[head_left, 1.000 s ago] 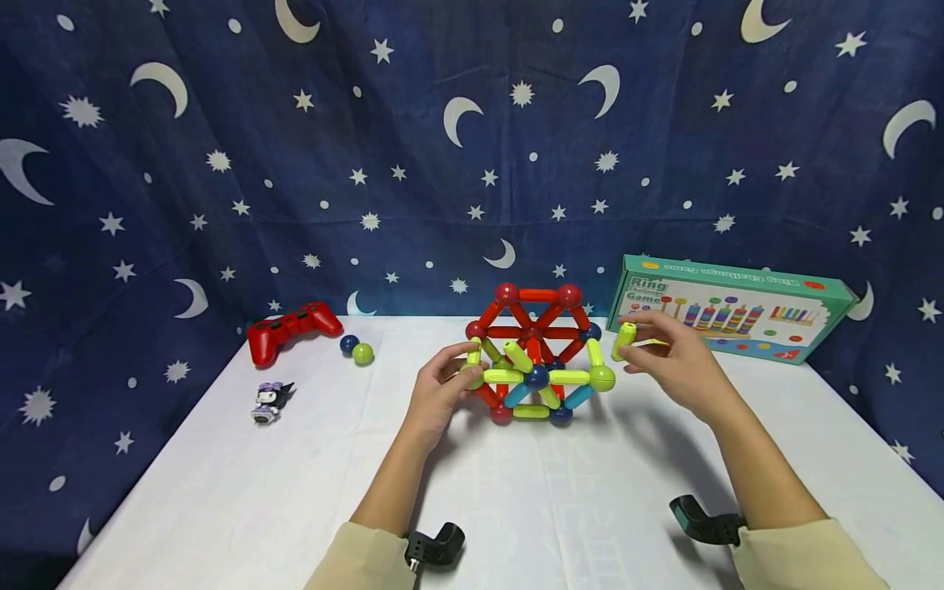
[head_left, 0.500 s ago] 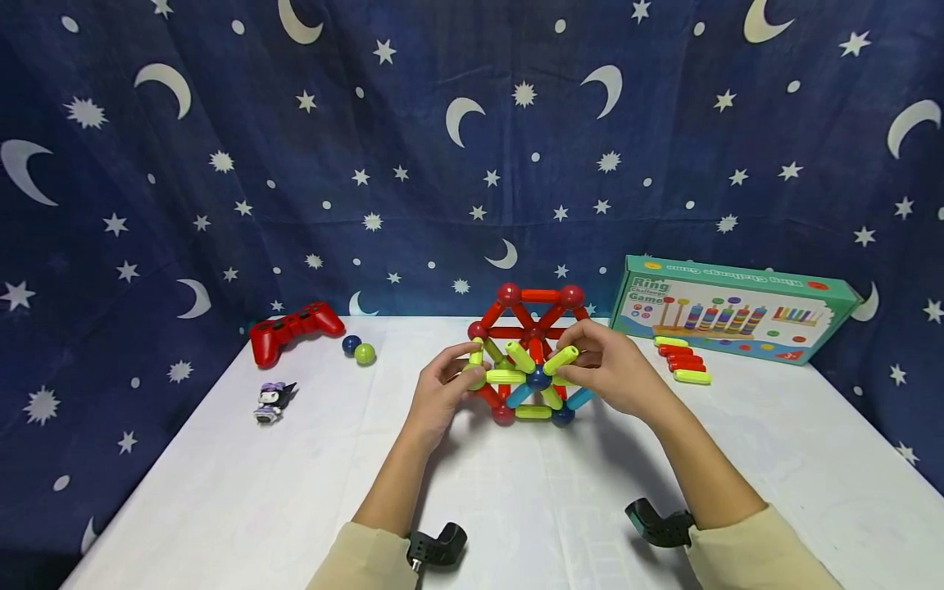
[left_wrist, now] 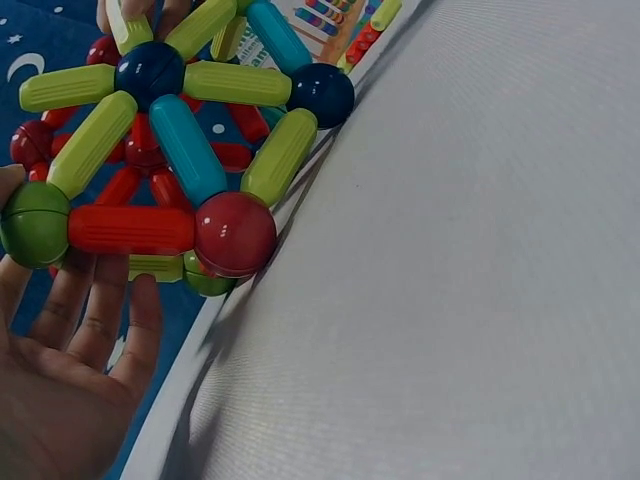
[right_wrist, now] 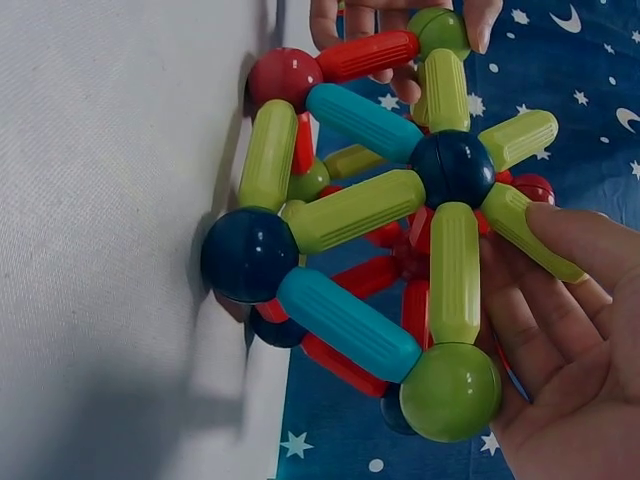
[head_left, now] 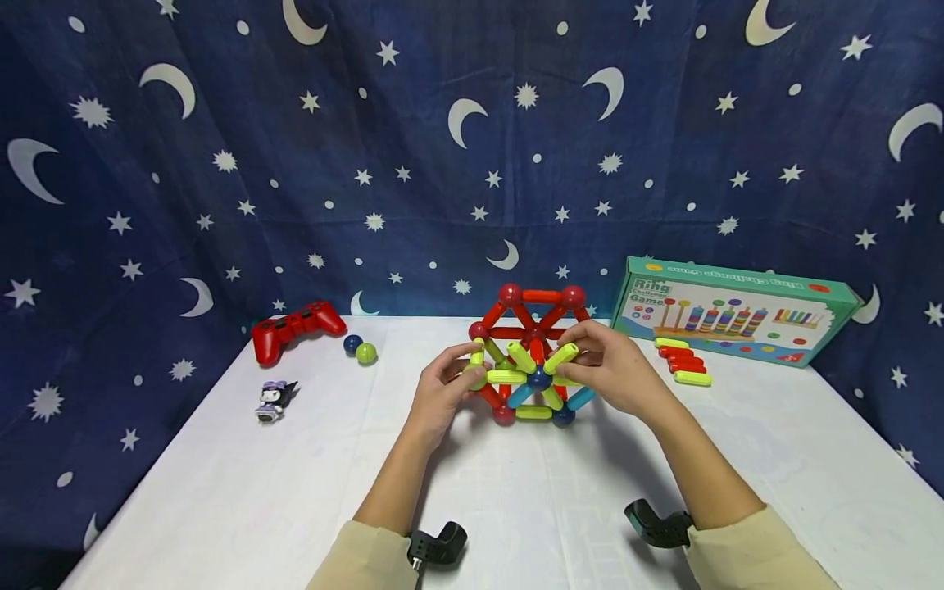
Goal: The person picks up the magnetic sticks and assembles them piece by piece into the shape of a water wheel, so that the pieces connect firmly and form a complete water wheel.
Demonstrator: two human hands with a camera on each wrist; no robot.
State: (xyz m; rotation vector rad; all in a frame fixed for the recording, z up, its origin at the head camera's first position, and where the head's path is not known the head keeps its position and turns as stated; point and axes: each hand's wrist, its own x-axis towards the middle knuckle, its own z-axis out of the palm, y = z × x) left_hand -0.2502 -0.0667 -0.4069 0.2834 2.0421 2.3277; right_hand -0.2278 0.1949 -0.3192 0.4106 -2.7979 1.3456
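A ball-and-rod building toy frame (head_left: 542, 296) stands on the white table, built of red, yellow-green and blue rods with coloured balls. At its left corner my left hand (head_left: 440, 397) grips a green ball (left_wrist: 35, 225) between thumb and fingers. My right hand (head_left: 618, 370) pinches a yellow-green rod (head_left: 562, 357), whose inner end meets the front navy ball (right_wrist: 453, 170). Beside it, another yellow-green rod (head_left: 520, 357) juts up from that ball. In the right wrist view, the right palm lies near the frame's other green ball (right_wrist: 450, 392).
Several loose red and yellow-green rods (head_left: 682, 361) lie to the right, before a green game box (head_left: 737, 307). On the left are a red game controller (head_left: 298, 329), a loose navy ball (head_left: 353, 345), a loose green ball (head_left: 366, 354) and a small figurine (head_left: 273, 400). A starry curtain (head_left: 413, 164) hangs behind.
My right hand has carried the yellow-green rod leftward to the front navy ball, uncovering the loose rods by the box. Over the last half second both hands stay almost still; the left keeps its grip.
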